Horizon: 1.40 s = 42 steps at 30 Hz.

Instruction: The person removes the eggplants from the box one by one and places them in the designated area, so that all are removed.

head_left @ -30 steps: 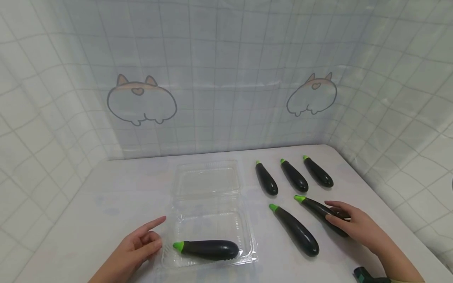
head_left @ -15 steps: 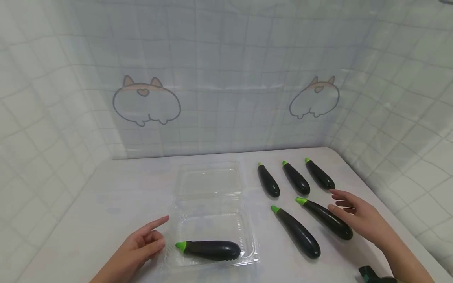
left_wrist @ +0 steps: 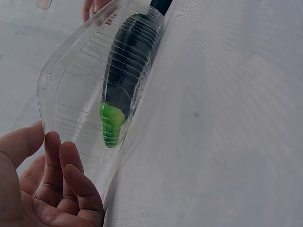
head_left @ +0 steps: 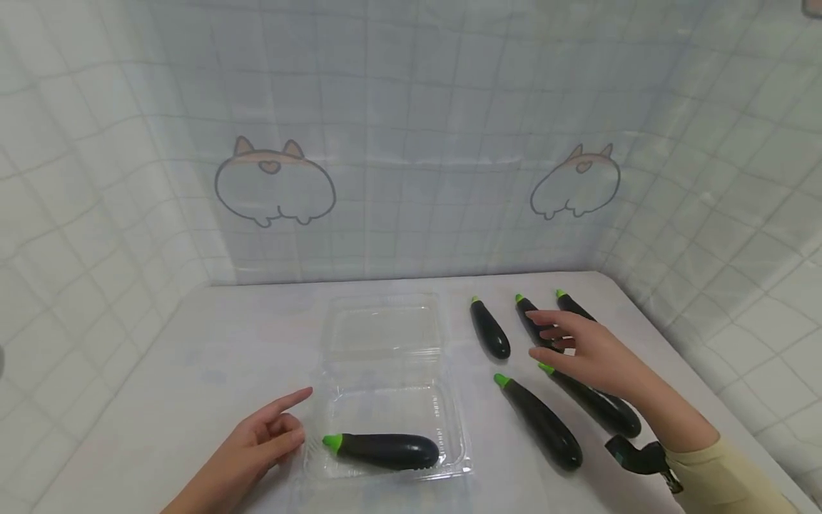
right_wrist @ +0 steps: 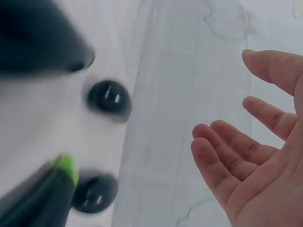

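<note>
A clear plastic clamshell box (head_left: 452,428) lies opened out on the table, one glossy black eggplant (head_left: 388,451) with a green stem lying crosswise in its front half. My left hand (head_left: 260,439) is at the box's left side, index finger extended and the others loosely bent; in the left wrist view its fingertips (left_wrist: 53,137) are right at the rim. My right hand (head_left: 584,350) hovers empty, fingers spread, above the eggplants on the right. It partly hides the middle back eggplant (head_left: 526,314), the back right eggplant (head_left: 574,305) and the nearer eggplant (head_left: 594,403).
Another eggplant (head_left: 542,425) lies at front right, and one more (head_left: 490,332) sits behind the box's right side. A dark strap mount (head_left: 638,457) hangs by the right sleeve. Gridded curtains (head_left: 417,178) enclose the table's back and sides.
My right hand has let go of the nearer right eggplant, lifted, and moved left and away over the back eggplants. The left hand stays by the box; the view shifts slightly.
</note>
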Tool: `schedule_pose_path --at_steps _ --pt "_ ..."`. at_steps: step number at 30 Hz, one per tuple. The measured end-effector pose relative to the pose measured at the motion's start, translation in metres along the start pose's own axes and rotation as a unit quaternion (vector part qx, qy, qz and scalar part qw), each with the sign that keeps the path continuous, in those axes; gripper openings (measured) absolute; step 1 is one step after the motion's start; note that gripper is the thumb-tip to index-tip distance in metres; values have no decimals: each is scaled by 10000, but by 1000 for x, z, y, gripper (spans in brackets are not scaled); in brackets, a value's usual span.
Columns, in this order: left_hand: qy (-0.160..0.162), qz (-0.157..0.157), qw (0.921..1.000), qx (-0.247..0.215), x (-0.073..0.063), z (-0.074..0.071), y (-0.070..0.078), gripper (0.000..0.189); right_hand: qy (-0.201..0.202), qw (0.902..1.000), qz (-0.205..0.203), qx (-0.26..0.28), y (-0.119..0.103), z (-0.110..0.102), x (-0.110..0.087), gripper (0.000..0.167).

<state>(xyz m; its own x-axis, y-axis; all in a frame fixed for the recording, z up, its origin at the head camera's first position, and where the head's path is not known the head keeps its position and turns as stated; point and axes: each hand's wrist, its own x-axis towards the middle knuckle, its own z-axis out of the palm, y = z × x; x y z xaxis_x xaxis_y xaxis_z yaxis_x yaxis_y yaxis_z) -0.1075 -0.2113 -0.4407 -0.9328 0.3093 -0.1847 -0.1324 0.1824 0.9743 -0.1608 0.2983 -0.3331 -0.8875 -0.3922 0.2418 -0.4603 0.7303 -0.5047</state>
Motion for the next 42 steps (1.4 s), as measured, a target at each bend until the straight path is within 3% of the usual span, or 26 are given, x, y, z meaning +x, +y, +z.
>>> schedule_pose_path --at_steps 9,15,20,28,42 --pt "37 -25 10000 -72 3 2 1 66 -550 9967 -583 -153 -38 26 32 57" --pt "8 -143 9998 -113 3 5 1 68 -943 9926 -765 -35 -58 46 42 56" --pt "-35 -35 9999 -112 2 6 2 67 -1291 9874 -899 146 -74 61 48 56" --pt "-139 160 9996 -178 3 6 4 65 -1757 9756 -1263 369 -91 85 55 50" --pt "-148 64 9996 -241 3 6 3 65 -2714 9444 -1837 272 -114 123 59 48"
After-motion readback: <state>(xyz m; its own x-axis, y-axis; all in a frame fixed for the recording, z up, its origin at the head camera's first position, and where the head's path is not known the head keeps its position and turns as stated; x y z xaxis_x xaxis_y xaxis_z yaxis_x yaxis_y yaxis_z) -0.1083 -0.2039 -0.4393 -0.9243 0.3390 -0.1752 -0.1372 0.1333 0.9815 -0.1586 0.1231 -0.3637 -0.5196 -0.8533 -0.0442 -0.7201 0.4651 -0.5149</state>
